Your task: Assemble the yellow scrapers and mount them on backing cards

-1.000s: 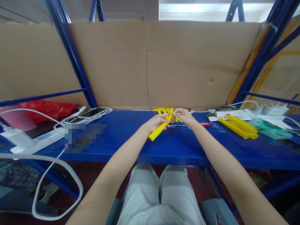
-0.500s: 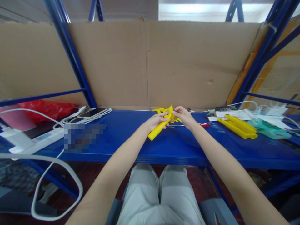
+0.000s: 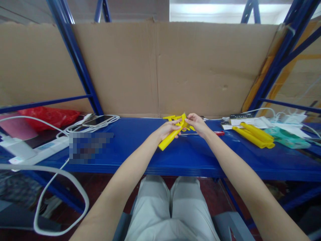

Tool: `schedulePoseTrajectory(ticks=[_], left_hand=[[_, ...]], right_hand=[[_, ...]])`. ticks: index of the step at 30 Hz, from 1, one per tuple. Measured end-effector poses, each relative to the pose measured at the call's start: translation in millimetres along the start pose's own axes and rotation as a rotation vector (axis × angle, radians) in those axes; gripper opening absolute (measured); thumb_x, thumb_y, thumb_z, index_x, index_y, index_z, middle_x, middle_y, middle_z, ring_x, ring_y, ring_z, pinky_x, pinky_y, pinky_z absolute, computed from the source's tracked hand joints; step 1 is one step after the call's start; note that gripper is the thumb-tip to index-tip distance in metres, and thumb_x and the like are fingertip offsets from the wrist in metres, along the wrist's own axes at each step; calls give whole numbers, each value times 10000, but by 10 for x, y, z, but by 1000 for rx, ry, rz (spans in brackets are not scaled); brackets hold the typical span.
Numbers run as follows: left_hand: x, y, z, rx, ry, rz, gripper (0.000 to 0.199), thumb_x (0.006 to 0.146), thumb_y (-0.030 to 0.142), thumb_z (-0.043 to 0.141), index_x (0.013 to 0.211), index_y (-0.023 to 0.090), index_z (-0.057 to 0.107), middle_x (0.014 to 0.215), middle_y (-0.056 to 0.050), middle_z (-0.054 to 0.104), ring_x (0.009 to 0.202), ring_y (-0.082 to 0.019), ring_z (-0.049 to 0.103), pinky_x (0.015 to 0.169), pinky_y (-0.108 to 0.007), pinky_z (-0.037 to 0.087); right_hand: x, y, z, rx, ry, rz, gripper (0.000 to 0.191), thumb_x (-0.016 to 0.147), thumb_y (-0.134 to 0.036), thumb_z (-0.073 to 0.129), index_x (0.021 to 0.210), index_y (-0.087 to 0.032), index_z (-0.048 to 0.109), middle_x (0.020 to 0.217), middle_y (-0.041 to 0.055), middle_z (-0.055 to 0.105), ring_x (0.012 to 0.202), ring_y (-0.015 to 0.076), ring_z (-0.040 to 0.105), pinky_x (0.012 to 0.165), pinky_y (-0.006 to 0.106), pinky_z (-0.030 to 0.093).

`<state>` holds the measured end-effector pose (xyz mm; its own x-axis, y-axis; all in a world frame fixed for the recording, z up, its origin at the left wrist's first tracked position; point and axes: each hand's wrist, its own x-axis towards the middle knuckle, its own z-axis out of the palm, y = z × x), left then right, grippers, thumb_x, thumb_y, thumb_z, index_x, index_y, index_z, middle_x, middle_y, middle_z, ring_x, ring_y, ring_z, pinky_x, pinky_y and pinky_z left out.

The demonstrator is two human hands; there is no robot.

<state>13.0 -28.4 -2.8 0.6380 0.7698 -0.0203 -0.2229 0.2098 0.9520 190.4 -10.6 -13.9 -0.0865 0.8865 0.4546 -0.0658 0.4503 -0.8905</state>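
My left hand point(image 3: 168, 130) is closed around a yellow plastic tube-like handle point(image 3: 166, 142), whose round end points down and toward me. At its far end, the fingers of my right hand point(image 3: 196, 123) pinch the upper yellow part, which looks forked or curved. Fingers cover the exact joint there. Behind the hands, more small yellow plastic pieces point(image 3: 171, 117) lie on the blue tabletop point(image 3: 135, 147). A screwdriver with a red handle point(image 3: 219, 133) rests beyond my right wrist, its thin shaft running left behind the hands.
Several yellow tubes point(image 3: 253, 135) lie at the right beside a green plastic packet point(image 3: 291, 138) and white papers. On the left are a white power strip point(image 3: 47, 152), coiled white cables point(image 3: 100, 124) and a red bag point(image 3: 50, 117). A cardboard wall point(image 3: 160, 70) stands behind.
Almost nothing differs. Both hands keep their hold on the yellow handle, with at most a tiny shift of the fingers at its upper end.
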Motion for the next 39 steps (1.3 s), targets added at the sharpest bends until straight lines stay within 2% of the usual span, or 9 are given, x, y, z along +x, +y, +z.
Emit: schedulePoseTrajectory(ticks=[12, 25, 32, 39], left_hand=[[-2, 1, -25, -16, -28, 12, 663, 817, -20, 479, 1420, 213, 332, 797, -86, 664, 527, -121, 598, 427, -192, 435], [-27, 20, 54, -74, 24, 57, 667, 826, -16, 431, 1437, 217, 299, 830, -91, 664, 511, -120, 601, 410, -193, 436], [-7, 9, 26, -101, 20, 61, 673, 817, -15, 465, 1432, 207, 305, 817, -90, 662, 510, -123, 604, 399, -186, 425], [14, 1, -12, -81, 14, 38, 631, 834, -16, 440, 1417, 196, 330, 803, -86, 661, 504, -120, 601, 406, -191, 427]], right_hand=[[-13, -26, 25, -34, 15, -1, 510, 462, -504, 804, 699, -218, 454, 715, -49, 522, 673, 104, 517, 671, 263, 446], [-23, 40, 80, -156, 155, -13, 484, 570, -547, 731, 839, -233, 479, 889, 3, 562, 868, 151, 560, 812, 316, 469], [-28, 51, 82, -212, 137, -14, 494, 564, -571, 729, 832, -222, 506, 883, 13, 591, 908, 164, 571, 857, 335, 457], [-41, 27, 95, -216, 125, 82, 501, 540, -563, 744, 828, -223, 516, 889, 20, 612, 894, 171, 582, 802, 317, 472]])
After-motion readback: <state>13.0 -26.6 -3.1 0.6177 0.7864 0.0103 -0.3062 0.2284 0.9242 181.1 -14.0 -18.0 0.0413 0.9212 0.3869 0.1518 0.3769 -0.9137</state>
